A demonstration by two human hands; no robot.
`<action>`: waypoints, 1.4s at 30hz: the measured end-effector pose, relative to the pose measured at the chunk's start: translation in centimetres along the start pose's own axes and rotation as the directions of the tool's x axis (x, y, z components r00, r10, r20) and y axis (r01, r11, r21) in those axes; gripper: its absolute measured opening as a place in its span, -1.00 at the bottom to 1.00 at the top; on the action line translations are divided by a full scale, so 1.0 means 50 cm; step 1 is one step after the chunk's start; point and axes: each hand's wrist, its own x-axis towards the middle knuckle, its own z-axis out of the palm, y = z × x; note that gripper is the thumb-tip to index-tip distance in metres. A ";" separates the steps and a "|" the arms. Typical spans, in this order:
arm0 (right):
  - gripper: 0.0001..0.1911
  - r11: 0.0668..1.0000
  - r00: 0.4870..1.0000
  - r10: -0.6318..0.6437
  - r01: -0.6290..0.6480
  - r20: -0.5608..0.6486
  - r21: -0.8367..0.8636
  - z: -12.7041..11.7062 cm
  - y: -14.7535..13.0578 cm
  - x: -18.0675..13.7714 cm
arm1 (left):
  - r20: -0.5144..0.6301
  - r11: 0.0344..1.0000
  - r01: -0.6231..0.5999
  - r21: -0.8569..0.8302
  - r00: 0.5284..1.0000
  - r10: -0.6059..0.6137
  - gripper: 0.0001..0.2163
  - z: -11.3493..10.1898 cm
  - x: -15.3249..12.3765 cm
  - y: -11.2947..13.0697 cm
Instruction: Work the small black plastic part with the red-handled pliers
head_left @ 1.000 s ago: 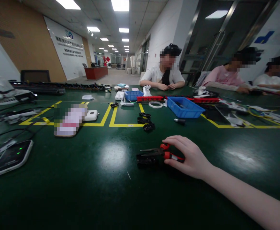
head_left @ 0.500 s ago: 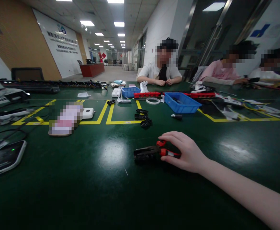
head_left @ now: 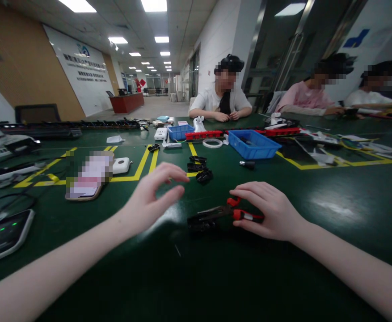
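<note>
My right hand (head_left: pixel 269 210) grips the red handles of a pair of pliers (head_left: pixel 237 208) held low over the green table (head_left: pixel 196 286). The pliers' dark jaws point left and lie across a black part (head_left: pixel 199 225); I cannot tell whether they clamp it. My left hand (head_left: pixel 157 188) is in the air with thumb and fingers apart, holding nothing. Just right of its fingertips lie several small black parts (head_left: pixel 204 176), over a yellow tape line. A thin pin-like piece (head_left: pixel 178 250) rests on the table below the left hand.
A blue bin (head_left: pixel 254 145) and a short black cylinder (head_left: pixel 247 165) stand beyond my right hand. On the left lie a phone (head_left: pixel 90 174), a white device (head_left: pixel 121 165) and another device (head_left: pixel 6 239) with cables. Several people sit across the table.
My left hand has come into view from the lower left, reaching toward the middle. My right hand, with the pliers, has shifted slightly right. The view has moved a little.
</note>
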 end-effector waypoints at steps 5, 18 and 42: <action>-0.52 0.999 1.000 0.010 -0.010 0.019 0.033 0.000 0.006 -0.003 | 0.283 0.991 0.103 -0.083 0.956 -0.075 -0.82 0.072 -0.030 -0.008; -0.53 0.998 0.999 0.025 -0.027 0.048 0.049 0.012 0.005 -0.001 | 0.345 0.996 0.081 -0.030 0.936 -0.066 -0.89 0.098 -0.038 -0.032; -0.60 0.992 0.998 0.035 -0.042 0.059 0.119 0.004 -0.009 -0.002 | 0.277 0.975 0.167 -0.150 0.953 -0.120 -0.92 0.095 -0.037 -0.036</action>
